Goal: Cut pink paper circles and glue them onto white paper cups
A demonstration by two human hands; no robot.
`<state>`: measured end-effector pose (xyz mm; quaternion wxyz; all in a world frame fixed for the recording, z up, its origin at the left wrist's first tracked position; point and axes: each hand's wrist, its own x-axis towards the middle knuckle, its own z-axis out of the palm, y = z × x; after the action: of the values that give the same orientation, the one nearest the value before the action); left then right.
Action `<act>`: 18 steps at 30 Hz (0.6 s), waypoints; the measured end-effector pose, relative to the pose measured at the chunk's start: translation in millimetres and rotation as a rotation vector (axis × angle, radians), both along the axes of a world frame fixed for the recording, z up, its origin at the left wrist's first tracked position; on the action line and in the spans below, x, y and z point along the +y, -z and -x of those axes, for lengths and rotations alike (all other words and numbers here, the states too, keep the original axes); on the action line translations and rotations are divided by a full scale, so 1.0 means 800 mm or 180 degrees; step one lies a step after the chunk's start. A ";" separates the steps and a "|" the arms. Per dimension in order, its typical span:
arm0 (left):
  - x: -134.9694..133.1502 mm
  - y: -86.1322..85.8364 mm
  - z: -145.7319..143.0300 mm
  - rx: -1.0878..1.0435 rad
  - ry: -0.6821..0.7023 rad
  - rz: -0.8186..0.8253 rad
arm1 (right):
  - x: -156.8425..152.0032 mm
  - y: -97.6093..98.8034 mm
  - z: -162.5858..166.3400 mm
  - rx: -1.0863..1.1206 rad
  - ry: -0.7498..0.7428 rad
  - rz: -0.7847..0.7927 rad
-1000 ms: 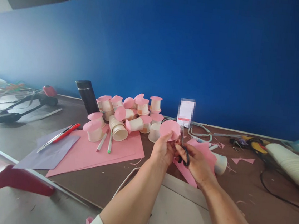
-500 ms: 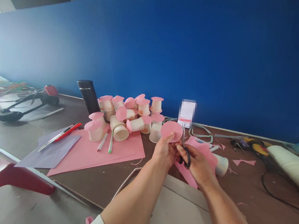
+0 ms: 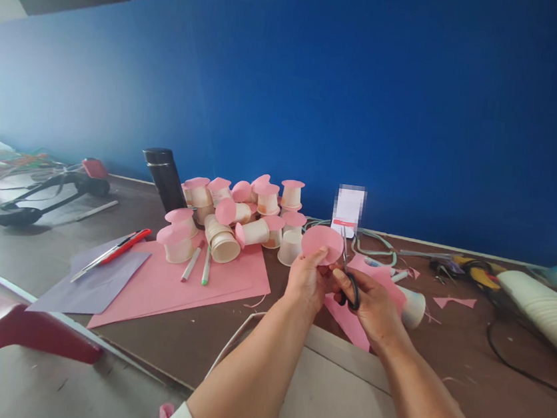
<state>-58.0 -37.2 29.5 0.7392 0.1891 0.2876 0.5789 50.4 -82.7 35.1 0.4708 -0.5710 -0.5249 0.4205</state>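
My left hand (image 3: 309,278) pinches a round pink paper disc (image 3: 322,242) by its lower edge, thumb on top. Black-handled scissors (image 3: 353,291) are in my right hand (image 3: 376,307), with their blades pointing up beside the disc's right edge. Whether the blades touch the paper I cannot tell. Beneath my right hand lies cut pink paper (image 3: 353,325), next to a paper cup (image 3: 414,310) on its side. To the left stand and lie several paper cups (image 3: 290,247), most with pink paper pieces on their bases.
Pink sheets (image 3: 230,284), a purple sheet (image 3: 99,286), a red utility knife (image 3: 126,247) and two markers (image 3: 206,266) lie left. A black bottle (image 3: 164,179) stands behind them. A white roll (image 3: 543,313) and black cable (image 3: 517,364) are right. A blue partition (image 3: 320,106) rises behind.
The disc and both hands have shifted slightly to the right. The scissors have moved a little right with my right hand, their blades still beside the disc.
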 end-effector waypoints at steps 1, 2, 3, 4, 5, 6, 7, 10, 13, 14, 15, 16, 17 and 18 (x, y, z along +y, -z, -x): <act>0.000 0.001 -0.001 0.0004 -0.0068 -0.0013 | 0.001 0.001 -0.001 -0.0001 -0.0007 -0.0005; 0.001 0.002 -0.002 0.0002 -0.0141 -0.0026 | 0.002 0.003 -0.002 -0.0007 -0.0013 -0.0012; 0.001 0.003 -0.002 0.0001 -0.0207 -0.0035 | 0.002 0.004 -0.003 -0.0017 -0.0026 -0.0014; 0.002 0.003 -0.003 0.0001 -0.0273 -0.0047 | 0.003 0.005 -0.003 -0.0032 -0.0037 -0.0015; 0.002 0.004 -0.004 0.0009 -0.0332 -0.0059 | 0.003 0.005 -0.004 -0.0048 -0.0042 -0.0015; 0.003 0.004 -0.004 0.0024 -0.0381 -0.0075 | 0.003 0.006 -0.004 -0.0054 -0.0053 -0.0010; 0.003 0.004 -0.004 0.0042 -0.0419 -0.0094 | 0.003 0.006 -0.005 -0.0047 -0.0055 -0.0018; 0.002 0.003 -0.005 0.0064 -0.0479 -0.0130 | 0.003 0.007 -0.005 -0.0037 -0.0071 -0.0058; 0.002 0.002 -0.004 0.0055 -0.0476 -0.0135 | 0.002 0.006 -0.005 -0.0088 -0.0081 -0.0076; 0.002 0.002 -0.004 0.0055 -0.0479 -0.0133 | 0.002 0.005 -0.004 -0.0102 -0.0080 -0.0069; 0.002 0.002 -0.004 0.0054 -0.0480 -0.0132 | 0.002 0.004 -0.004 -0.0108 -0.0069 -0.0063; 0.002 0.002 -0.004 0.0049 -0.0482 -0.0131 | 0.001 0.003 -0.003 -0.0107 -0.0054 -0.0052; 0.002 0.003 -0.005 0.0039 -0.0483 -0.0132 | 0.001 0.002 -0.003 -0.0108 -0.0032 -0.0038; 0.002 0.003 -0.005 0.0030 -0.0488 -0.0137 | 0.001 0.001 -0.002 -0.0111 -0.0012 -0.0027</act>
<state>-54.2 -35.6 27.4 0.6870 0.1852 0.2922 0.6390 52.1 -82.2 34.5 0.4631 -0.5754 -0.5358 0.4091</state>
